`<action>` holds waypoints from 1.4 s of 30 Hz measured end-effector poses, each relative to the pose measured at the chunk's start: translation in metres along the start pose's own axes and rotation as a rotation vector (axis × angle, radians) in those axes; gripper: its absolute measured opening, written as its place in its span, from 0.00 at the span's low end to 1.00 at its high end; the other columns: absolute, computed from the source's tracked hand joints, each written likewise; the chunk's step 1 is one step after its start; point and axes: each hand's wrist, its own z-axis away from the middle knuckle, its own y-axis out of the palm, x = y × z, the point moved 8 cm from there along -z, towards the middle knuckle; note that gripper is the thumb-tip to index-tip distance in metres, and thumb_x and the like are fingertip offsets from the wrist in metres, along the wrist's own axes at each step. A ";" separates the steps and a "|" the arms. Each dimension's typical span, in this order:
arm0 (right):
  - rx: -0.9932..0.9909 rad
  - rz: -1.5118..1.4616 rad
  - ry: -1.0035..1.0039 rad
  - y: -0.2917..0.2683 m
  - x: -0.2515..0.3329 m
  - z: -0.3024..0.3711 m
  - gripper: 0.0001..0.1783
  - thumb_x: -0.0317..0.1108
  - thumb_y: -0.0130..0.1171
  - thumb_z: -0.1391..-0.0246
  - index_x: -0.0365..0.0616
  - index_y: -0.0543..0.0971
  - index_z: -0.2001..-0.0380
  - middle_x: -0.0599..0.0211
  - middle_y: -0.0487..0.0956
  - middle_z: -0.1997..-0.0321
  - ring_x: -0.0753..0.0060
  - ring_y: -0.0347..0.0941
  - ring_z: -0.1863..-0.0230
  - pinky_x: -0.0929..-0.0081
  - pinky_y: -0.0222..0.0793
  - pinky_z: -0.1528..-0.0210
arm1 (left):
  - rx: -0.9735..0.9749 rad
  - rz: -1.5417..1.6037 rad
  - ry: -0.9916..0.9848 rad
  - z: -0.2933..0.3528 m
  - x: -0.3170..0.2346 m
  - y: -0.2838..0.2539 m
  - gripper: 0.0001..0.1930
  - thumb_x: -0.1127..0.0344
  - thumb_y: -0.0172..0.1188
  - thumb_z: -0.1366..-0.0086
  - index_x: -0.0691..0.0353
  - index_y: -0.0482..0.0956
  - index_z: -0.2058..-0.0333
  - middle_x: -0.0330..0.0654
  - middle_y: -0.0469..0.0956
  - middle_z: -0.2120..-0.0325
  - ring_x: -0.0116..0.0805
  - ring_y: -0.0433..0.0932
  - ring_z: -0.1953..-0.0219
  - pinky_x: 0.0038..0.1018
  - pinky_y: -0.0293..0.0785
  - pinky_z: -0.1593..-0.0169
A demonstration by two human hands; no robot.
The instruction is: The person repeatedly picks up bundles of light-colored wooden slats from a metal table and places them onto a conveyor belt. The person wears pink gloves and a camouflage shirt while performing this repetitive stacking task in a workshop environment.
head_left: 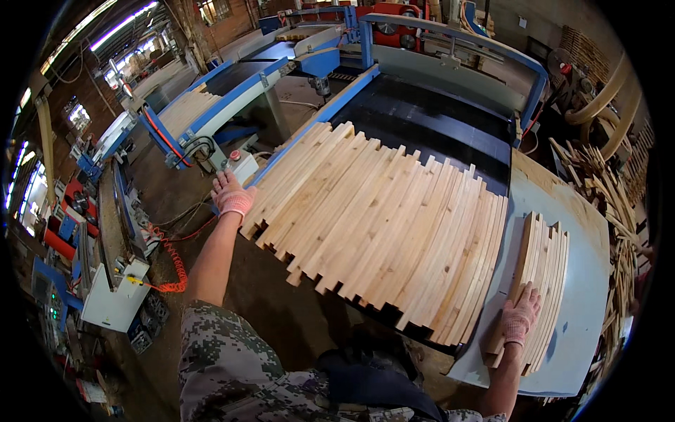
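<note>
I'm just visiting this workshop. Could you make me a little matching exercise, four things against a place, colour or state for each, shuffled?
Column one
1. Left hand
2. Right hand
3. Wide row of wooden strips
4. Coiled hose

Column two
A. Bright orange-red
B. Resting on a smaller group of strips
C. Fingers spread, near a white box
D. Lying on a dark belt

Right pairs: 1-C, 2-B, 3-D, 4-A
</note>
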 end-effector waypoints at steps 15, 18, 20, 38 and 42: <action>-0.387 0.011 -0.212 -0.012 0.008 0.049 0.28 0.39 0.60 0.45 0.43 0.77 0.40 0.47 0.77 0.37 0.42 0.69 0.32 0.52 0.62 0.27 | 0.046 0.075 0.380 -0.060 0.010 -0.010 0.41 0.50 0.71 0.43 0.62 0.71 0.33 0.55 0.71 0.32 0.52 0.66 0.27 0.44 0.65 0.27; -0.354 -0.207 -0.115 -0.022 0.030 0.094 0.22 0.37 0.61 0.47 0.45 0.77 0.49 0.47 0.79 0.43 0.39 0.72 0.38 0.50 0.68 0.34 | -0.106 0.778 0.509 0.008 0.076 0.012 0.36 0.63 0.65 0.31 0.68 0.67 0.28 0.53 0.74 0.32 0.47 0.73 0.32 0.39 0.67 0.29; -0.366 -0.133 -0.114 -0.017 0.010 0.115 0.28 0.41 0.63 0.48 0.44 0.76 0.44 0.47 0.76 0.38 0.39 0.69 0.34 0.49 0.63 0.29 | 0.520 1.337 0.493 0.121 0.046 0.014 0.21 0.62 0.57 0.24 0.70 0.80 0.40 0.45 0.85 0.48 0.33 0.83 0.46 0.30 0.77 0.39; 0.295 -0.997 -0.406 0.022 0.030 0.387 0.31 0.40 0.68 0.38 0.44 0.78 0.33 0.52 0.85 0.45 0.49 0.82 0.43 0.61 0.80 0.42 | 2.229 0.602 0.856 0.600 -0.065 0.102 0.24 0.58 0.64 0.24 0.71 0.81 0.38 0.47 0.84 0.43 0.35 0.80 0.39 0.32 0.73 0.32; 0.496 -0.781 0.022 0.114 -0.076 0.431 0.37 0.53 0.64 0.37 0.46 0.75 0.30 0.50 0.82 0.38 0.47 0.79 0.38 0.58 0.74 0.35 | 2.225 0.464 0.926 0.653 -0.089 0.109 0.24 0.57 0.65 0.25 0.70 0.82 0.39 0.45 0.85 0.43 0.34 0.80 0.40 0.31 0.72 0.32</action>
